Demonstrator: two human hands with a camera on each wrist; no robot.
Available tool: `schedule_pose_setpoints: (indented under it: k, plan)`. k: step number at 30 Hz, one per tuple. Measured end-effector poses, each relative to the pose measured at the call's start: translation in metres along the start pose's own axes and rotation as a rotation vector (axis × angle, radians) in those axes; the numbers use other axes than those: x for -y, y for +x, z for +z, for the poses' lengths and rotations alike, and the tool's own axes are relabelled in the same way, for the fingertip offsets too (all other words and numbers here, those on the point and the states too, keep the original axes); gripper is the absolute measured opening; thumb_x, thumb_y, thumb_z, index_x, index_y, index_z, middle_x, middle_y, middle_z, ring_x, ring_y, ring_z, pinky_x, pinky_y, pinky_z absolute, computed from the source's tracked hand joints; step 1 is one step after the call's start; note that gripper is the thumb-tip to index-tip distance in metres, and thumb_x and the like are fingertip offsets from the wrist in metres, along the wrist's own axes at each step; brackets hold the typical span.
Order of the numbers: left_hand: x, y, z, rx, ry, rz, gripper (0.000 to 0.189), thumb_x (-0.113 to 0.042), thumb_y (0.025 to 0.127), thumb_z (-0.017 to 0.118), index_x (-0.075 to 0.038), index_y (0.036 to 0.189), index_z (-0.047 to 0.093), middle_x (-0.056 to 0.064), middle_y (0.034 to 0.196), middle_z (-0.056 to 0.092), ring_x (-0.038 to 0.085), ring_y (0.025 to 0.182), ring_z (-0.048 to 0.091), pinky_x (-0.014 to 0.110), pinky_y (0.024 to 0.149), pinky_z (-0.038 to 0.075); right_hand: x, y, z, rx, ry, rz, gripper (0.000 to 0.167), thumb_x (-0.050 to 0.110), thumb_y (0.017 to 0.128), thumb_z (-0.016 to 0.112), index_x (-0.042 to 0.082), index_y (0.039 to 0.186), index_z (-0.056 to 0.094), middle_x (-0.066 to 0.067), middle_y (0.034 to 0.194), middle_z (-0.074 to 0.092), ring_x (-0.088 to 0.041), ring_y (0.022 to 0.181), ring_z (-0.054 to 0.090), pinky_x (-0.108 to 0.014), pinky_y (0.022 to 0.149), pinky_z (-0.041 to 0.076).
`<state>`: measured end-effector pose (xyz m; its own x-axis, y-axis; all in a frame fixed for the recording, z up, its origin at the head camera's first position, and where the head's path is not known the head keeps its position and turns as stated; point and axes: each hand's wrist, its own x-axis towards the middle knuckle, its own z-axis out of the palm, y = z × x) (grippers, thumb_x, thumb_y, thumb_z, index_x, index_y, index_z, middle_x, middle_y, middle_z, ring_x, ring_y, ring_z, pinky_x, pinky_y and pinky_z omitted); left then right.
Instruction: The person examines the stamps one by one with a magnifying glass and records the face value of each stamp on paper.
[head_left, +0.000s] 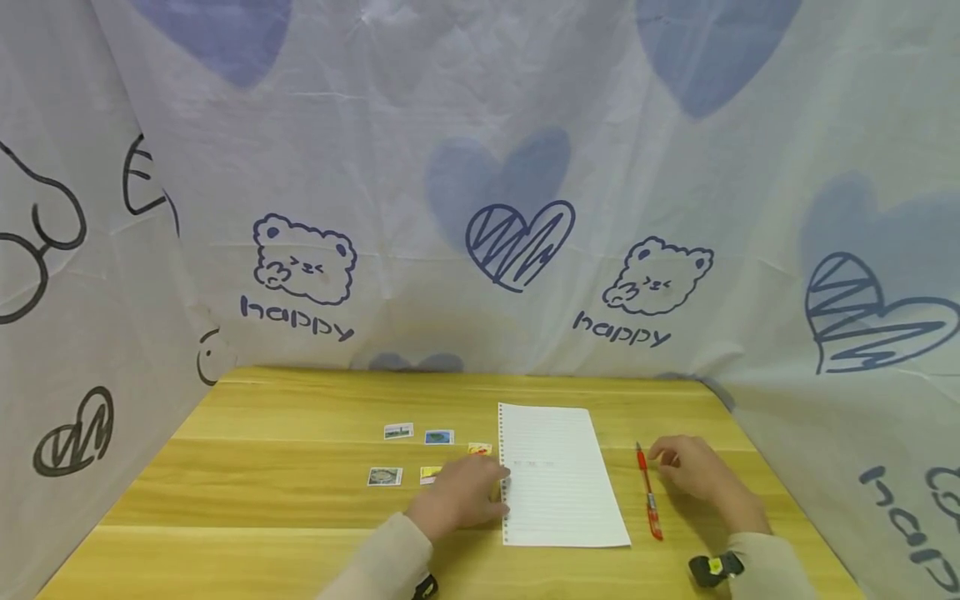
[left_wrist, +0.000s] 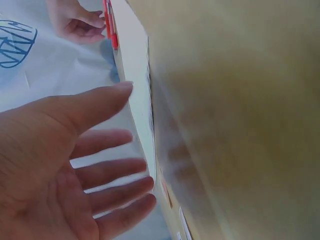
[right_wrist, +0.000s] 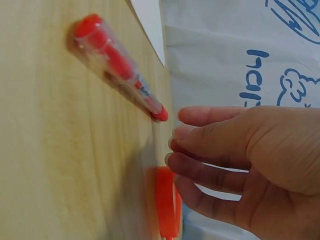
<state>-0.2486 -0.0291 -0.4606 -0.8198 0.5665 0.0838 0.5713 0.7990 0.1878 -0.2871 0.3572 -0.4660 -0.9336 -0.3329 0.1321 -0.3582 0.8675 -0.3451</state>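
A lined sheet of paper [head_left: 562,492] with a row of holes along its left side lies on the table. My left hand [head_left: 465,493] hovers beside that holed edge, fingers spread and slightly bent, fingertips overlapping it in the head view; nothing is in its grasp. To the right of the sheet lies a red pen [head_left: 649,496] with a clear cap. My right hand [head_left: 693,468] is just right of the pen, its fingers loosely curled and holding nothing. Beyond those fingers, the right wrist view shows an orange curved band [right_wrist: 167,202], partly hidden by the hand.
Several small picture cards, among them a blue one [head_left: 439,437] and a grey one [head_left: 385,477], lie left of the sheet; my left hand partly covers a yellow one [head_left: 430,475]. Printed cloth [head_left: 465,333] hangs around the wooden table [head_left: 247,500].
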Motion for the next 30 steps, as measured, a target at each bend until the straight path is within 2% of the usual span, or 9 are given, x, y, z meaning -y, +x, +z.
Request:
schedule_pose_setpoints:
  k: [4,7,15,19,24,30]
  plan:
    - [-0.005,-0.001,0.004,0.012,-0.023,-0.039,0.031,-0.031,0.083,0.085,-0.011,0.104,0.074,-0.002,0.089,0.069,0.011,0.075,0.057,0.027,0.065,0.051,0.002,0.001,0.003,0.003,-0.01,0.002,0.017,-0.005,0.085,0.072,0.01,0.093,0.073,-0.001,0.079,0.066,-0.014,0.074,0.058,-0.034,0.067,0.05]
    - [-0.008,-0.002,0.005,0.015,-0.049,-0.051,0.023,-0.029,0.082,0.085,-0.013,0.09,0.071,-0.004,0.082,0.062,0.009,0.069,0.049,0.026,0.06,0.045,0.002,0.001,0.005,0.003,-0.016,0.0,0.018,-0.006,0.085,0.072,0.01,0.092,0.073,-0.001,0.078,0.065,-0.014,0.074,0.056,-0.033,0.067,0.049]
    - [-0.011,-0.006,0.004,0.029,-0.073,-0.071,0.024,-0.029,0.081,0.086,-0.012,0.087,0.07,-0.005,0.08,0.059,0.009,0.07,0.047,0.025,0.062,0.044,0.002,0.003,0.01,-0.008,-0.012,-0.017,0.02,-0.008,0.084,0.072,0.011,0.093,0.072,-0.001,0.078,0.066,-0.013,0.073,0.055,-0.032,0.066,0.049]
    - [-0.012,-0.007,0.003,0.036,-0.124,-0.073,0.024,-0.026,0.08,0.087,-0.01,0.092,0.073,-0.004,0.083,0.062,0.009,0.072,0.049,0.026,0.066,0.047,0.004,0.004,0.011,0.009,0.006,-0.047,0.022,-0.008,0.084,0.073,0.01,0.096,0.072,-0.001,0.08,0.069,-0.012,0.074,0.058,-0.031,0.067,0.05]
    - [-0.011,-0.007,0.005,0.041,-0.135,-0.077,0.032,-0.027,0.08,0.088,-0.008,0.103,0.075,-0.001,0.093,0.069,0.01,0.079,0.055,0.029,0.078,0.053,0.006,0.005,0.012,0.034,0.018,-0.066,0.023,-0.009,0.084,0.074,0.01,0.098,0.073,-0.001,0.081,0.07,-0.011,0.075,0.057,-0.029,0.067,0.049]
    - [-0.01,-0.005,0.007,0.043,-0.134,-0.085,0.033,-0.028,0.079,0.088,-0.009,0.103,0.075,-0.001,0.092,0.069,0.011,0.08,0.056,0.03,0.078,0.054,0.006,0.003,0.015,0.024,0.027,-0.098,0.023,-0.01,0.082,0.074,0.011,0.092,0.072,0.001,0.079,0.068,-0.006,0.073,0.054,-0.025,0.066,0.047]
